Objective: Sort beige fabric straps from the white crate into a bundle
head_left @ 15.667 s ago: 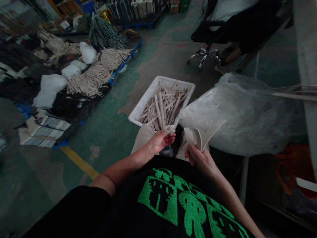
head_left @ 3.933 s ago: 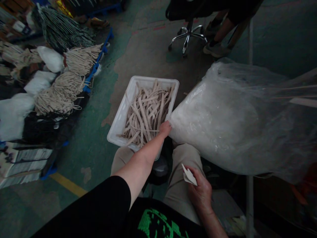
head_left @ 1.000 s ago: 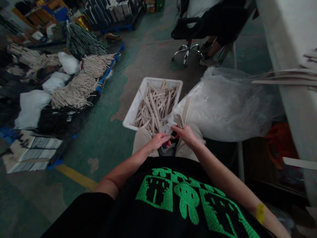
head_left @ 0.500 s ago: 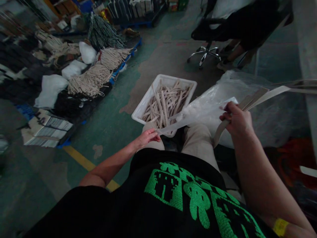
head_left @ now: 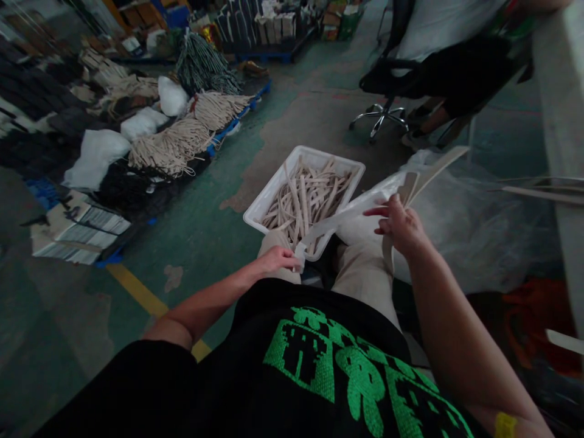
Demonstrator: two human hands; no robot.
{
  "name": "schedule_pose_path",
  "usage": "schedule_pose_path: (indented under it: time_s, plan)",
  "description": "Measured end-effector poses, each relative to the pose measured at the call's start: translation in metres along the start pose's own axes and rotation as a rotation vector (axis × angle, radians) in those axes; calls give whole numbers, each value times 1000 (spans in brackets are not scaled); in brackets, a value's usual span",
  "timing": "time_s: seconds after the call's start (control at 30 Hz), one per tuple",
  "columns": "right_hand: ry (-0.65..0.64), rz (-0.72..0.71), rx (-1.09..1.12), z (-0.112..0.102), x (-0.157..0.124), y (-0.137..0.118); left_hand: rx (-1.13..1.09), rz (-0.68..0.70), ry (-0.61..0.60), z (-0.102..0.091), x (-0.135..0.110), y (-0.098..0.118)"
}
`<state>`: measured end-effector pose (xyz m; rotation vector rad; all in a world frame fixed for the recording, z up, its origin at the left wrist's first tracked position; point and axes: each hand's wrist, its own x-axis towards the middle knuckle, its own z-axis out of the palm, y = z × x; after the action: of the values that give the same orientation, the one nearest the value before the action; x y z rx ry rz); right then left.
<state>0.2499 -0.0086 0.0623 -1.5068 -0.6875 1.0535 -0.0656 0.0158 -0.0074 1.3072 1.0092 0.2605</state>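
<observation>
- Left hand (head_left: 276, 260) fingers are pinching one end of a beige strap (head_left: 340, 216) just below the white bin (head_left: 274, 191).
- Right hand (head_left: 401, 226) fingers are closing around the strap's other end, right of the bin.

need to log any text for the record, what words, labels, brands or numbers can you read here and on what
Black shirt: large green blocky characters printed on the front, seen upside down and cut off; not readable.
Stacked printed sheets on the floor at left: dark lines of print, too small and blurred to read.
Boxes at the far end: any print is too small to read.
White bin, strap held between left hand and right hand: no text.
</observation>
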Motion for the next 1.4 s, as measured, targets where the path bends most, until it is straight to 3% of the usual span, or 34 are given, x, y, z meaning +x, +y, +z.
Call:
schedule_pose_path:
  time_s: [0.1,0.17,0.27,0.33,0.5,0.8,1.2,1.4]
  plan:
    - [-217,69,-97,6,-19,23,-576,-99,153,2,12,7]
    - [-351,71,-130,12,-39,39,-809,-128,230,6,18,12]
    - [-560,71,-209,20,-72,55,-959,-140,270,19,24,20]
    - [-633,93,-275,21,-91,59,-983,-113,263,29,26,26]
    - [-629,159,-292,21,-112,60,-953,-41,211,50,29,39]
    - [-626,180,-288,38,-105,69,-850,33,193,76,33,38]
    - [-557,187,-351,42,-104,84,-788,58,263,74,34,41]
    - [-526,201,-367,41,-103,81,-616,173,333,75,35,34]
